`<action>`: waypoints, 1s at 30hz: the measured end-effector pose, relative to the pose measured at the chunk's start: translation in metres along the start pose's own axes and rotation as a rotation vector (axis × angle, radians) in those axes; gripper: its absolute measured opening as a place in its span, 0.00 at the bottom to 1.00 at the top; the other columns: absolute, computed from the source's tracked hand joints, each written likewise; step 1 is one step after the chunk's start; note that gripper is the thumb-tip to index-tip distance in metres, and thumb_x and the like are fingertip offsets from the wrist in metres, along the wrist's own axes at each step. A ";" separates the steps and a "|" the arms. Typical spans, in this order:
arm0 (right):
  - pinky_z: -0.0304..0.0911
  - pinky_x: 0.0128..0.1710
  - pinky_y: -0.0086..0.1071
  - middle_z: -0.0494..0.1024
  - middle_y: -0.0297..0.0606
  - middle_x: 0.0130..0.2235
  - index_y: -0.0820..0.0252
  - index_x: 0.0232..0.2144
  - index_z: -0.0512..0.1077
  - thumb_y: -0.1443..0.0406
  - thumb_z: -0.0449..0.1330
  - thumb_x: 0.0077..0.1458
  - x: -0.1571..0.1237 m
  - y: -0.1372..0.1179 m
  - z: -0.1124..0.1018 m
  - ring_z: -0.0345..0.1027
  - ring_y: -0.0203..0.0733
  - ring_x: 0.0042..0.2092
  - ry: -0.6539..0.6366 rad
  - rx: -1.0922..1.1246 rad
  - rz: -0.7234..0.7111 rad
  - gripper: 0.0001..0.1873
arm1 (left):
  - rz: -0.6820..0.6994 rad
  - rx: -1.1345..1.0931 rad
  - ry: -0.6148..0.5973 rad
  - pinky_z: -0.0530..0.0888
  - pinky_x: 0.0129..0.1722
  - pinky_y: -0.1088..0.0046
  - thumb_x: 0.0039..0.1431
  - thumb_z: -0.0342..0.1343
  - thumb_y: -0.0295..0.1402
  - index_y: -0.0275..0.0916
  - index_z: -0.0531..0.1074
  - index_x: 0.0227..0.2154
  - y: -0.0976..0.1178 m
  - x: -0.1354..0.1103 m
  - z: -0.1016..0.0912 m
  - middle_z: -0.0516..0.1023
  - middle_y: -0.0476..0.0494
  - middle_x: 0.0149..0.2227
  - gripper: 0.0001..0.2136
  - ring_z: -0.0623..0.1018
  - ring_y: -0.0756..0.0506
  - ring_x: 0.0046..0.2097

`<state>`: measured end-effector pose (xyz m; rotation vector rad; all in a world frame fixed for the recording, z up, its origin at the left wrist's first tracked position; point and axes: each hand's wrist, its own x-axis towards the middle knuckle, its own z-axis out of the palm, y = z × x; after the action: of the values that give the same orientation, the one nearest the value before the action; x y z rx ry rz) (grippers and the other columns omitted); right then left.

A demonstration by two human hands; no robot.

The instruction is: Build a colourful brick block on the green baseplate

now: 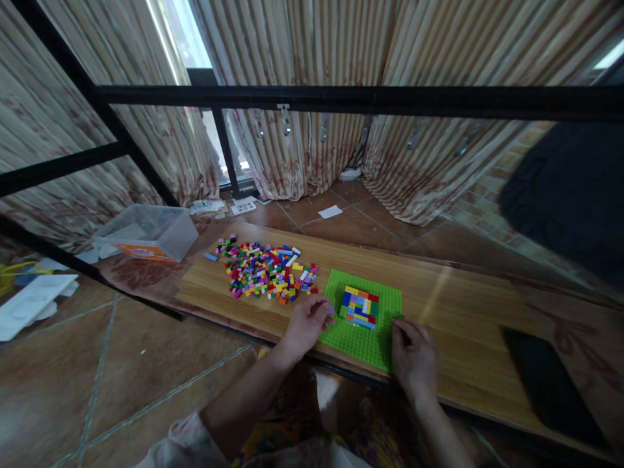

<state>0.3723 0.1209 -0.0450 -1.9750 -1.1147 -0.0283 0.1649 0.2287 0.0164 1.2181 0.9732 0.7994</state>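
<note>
A green studded baseplate [358,348] lies on the wooden board, with a low block of multicoloured toy bricks [359,307] built on its middle. At the plate's left edge, my left hand [307,324] is closed in a pinch. Between its fingertips shows what looks like a small purple brick [332,311]. My right hand [414,354] is at the opposite edge, its fingers curled against the baseplate. The undersides of its fingers are hidden. Beyond my left hand spreads a pile of loose toy bricks [263,270] in many colours.
The wooden board [458,318] sits on a low table. A dark flat phone-like slab [550,383] lies at its right end. A clear plastic box [151,231] with an orange label stands beyond the left end. A black metal rail [341,101] crosses in front of the curtains.
</note>
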 end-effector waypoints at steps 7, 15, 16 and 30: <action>0.64 0.46 0.43 0.77 0.47 0.39 0.62 0.34 0.77 0.55 0.51 0.58 0.000 -0.002 -0.001 0.69 0.48 0.42 0.001 0.006 -0.022 0.19 | -0.210 -0.404 -0.030 0.75 0.36 0.75 0.53 0.63 0.37 0.33 0.75 0.34 0.012 -0.008 0.013 0.78 0.44 0.30 0.11 0.78 0.51 0.31; 0.64 0.47 0.44 0.77 0.49 0.39 0.63 0.34 0.77 0.55 0.51 0.58 0.001 -0.004 0.000 0.69 0.49 0.42 0.001 0.016 -0.008 0.20 | -0.188 -0.301 -0.024 0.75 0.41 0.72 0.49 0.65 0.30 0.34 0.75 0.35 0.010 -0.009 0.015 0.79 0.46 0.31 0.11 0.79 0.50 0.33; 0.64 0.47 0.44 0.77 0.49 0.39 0.63 0.34 0.77 0.55 0.51 0.58 0.001 -0.004 0.000 0.69 0.49 0.42 -0.003 0.017 -0.004 0.20 | -0.179 -0.249 -0.028 0.75 0.40 0.72 0.49 0.64 0.29 0.34 0.75 0.36 0.008 -0.008 0.015 0.79 0.47 0.29 0.10 0.79 0.50 0.33; 0.63 0.48 0.44 0.77 0.47 0.40 0.61 0.35 0.77 0.55 0.51 0.59 0.001 -0.004 0.001 0.68 0.49 0.43 -0.011 0.031 -0.011 0.20 | 0.215 0.430 -0.086 0.69 0.31 0.76 0.58 0.52 0.31 0.40 0.72 0.45 0.003 -0.005 0.020 0.77 0.49 0.34 0.12 0.73 0.51 0.30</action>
<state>0.3702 0.1230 -0.0425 -1.9436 -1.1263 -0.0053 0.1815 0.2164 0.0213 1.7373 0.9830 0.7160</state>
